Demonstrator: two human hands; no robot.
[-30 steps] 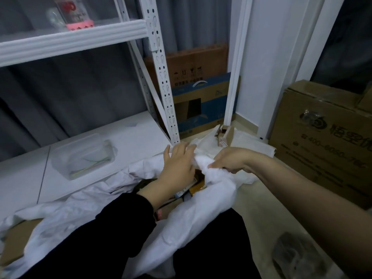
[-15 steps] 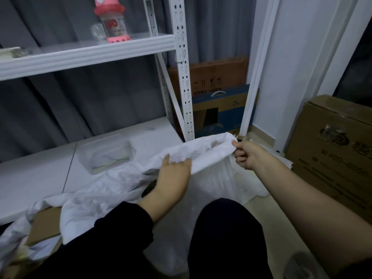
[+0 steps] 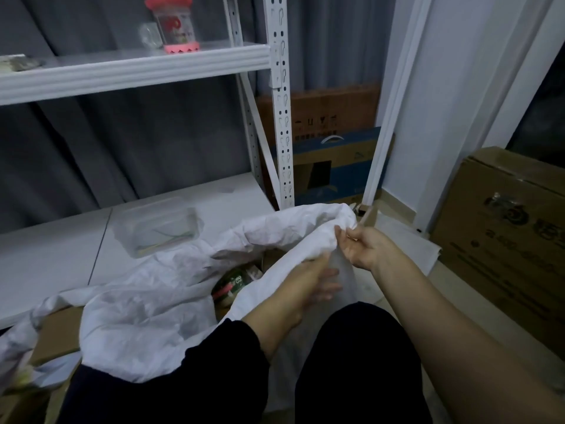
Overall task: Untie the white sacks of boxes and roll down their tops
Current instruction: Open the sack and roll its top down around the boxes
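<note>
A crumpled white sack (image 3: 159,304) stands open in front of my knees, its mouth showing several packaged boxes (image 3: 235,283) inside. My right hand (image 3: 363,249) pinches the far right part of the sack's rim and holds it up. My left hand (image 3: 315,280) lies against the near wall of the sack just below that rim, partly covered by the thin fabric, so its grip is unclear. A second white sack (image 3: 18,356) with cardboard showing lies at the lower left.
A white metal shelf unit (image 3: 281,123) stands behind the sack, with a clear plastic tub (image 3: 159,228) on its bottom board and a pink-based jar (image 3: 177,26) higher up. A big cardboard carton (image 3: 504,228) is on the right. Flat boxes (image 3: 333,160) lean behind.
The sack's mouth has come open and boxes inside now show. My right hand has lifted the rim; my left hand has slid from the top edge down onto the near wall.
</note>
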